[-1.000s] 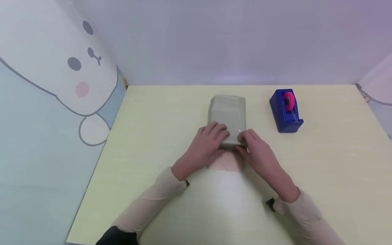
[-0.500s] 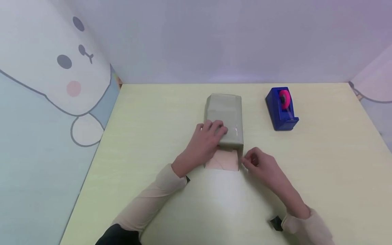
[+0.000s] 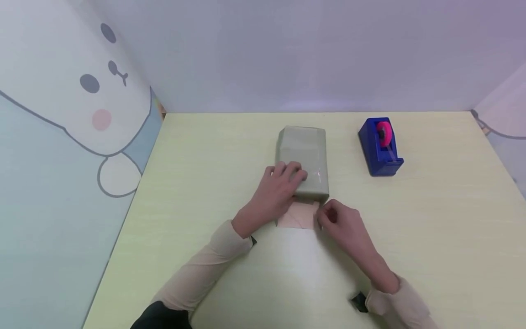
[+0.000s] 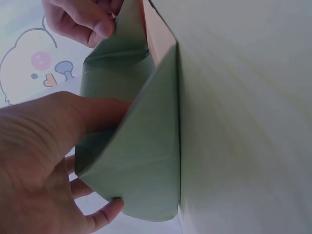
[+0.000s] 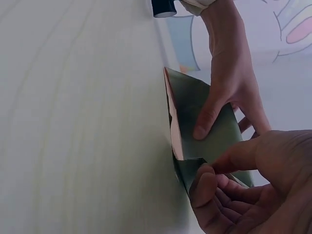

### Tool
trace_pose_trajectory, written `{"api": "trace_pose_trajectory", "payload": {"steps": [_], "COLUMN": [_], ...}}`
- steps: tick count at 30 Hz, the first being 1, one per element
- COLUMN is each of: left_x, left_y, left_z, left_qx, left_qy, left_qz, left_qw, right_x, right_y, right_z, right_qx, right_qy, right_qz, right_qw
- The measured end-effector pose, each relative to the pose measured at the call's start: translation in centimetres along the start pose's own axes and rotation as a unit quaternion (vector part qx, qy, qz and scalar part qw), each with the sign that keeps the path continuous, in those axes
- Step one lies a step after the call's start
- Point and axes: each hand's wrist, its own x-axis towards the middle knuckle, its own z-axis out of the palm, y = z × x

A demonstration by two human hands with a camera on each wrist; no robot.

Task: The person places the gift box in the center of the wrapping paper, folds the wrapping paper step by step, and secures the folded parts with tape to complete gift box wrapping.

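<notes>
A package in grey-green paper (image 3: 304, 146) lies on the table, its near end unfolded. From that end a pale pink flap (image 3: 297, 217) extends flat toward me. My left hand (image 3: 274, 191) holds the package, fingers bent over the top; in the left wrist view the thumb (image 4: 105, 113) reaches inside the unfolded end. At the right corner my right hand (image 3: 342, 225) pinches the paper's side flap between thumb and index finger. The right wrist view shows that green side flap (image 5: 187, 168) bent inward at the fingertips. A slanting green side panel (image 4: 146, 146) stands up on the left.
A blue tape dispenser (image 3: 379, 153) with a pink-cored roll stands to the right of the package. The pale wooden table (image 3: 205, 160) meets a wall (image 3: 263, 55) at the back. A cartoon-printed panel (image 3: 49, 183) borders the left side.
My right hand has left the package's top right edge, come down toward me, and then shifted slightly left with the side flap. The left hand keeps its place on the package.
</notes>
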Motion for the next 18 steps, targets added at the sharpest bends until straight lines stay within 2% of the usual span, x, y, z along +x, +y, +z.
{"api": "trace_pose_trajectory", "payload": {"steps": [7, 11, 14, 18], "left_x": [0.0, -0.1, -0.1, 0.0], "left_y": [0.0, 0.0, 0.0, -0.1], "left_z": [0.0, 0.0, 0.0, 0.0], "left_qx": [0.003, 0.007, 0.010, 0.005], "left_qy": [0.004, 0.005, 0.005, 0.003], "left_qz": [0.003, 0.004, 0.004, 0.004], "left_qw": [1.0000, 1.0000, 0.9999, 1.0000], "right_x": [0.8, 0.9, 0.9, 0.8], "right_y": [-0.7, -0.9, -0.9, -0.6], "right_z": [1.0, 1.3, 1.5, 1.6], "right_qx": [0.040, 0.078, 0.089, 0.067], "right_qy": [0.015, 0.009, 0.004, 0.017], "right_qz": [0.030, 0.045, 0.039, 0.006], "right_qw": [0.9986, 0.9959, 0.9953, 0.9976]}}
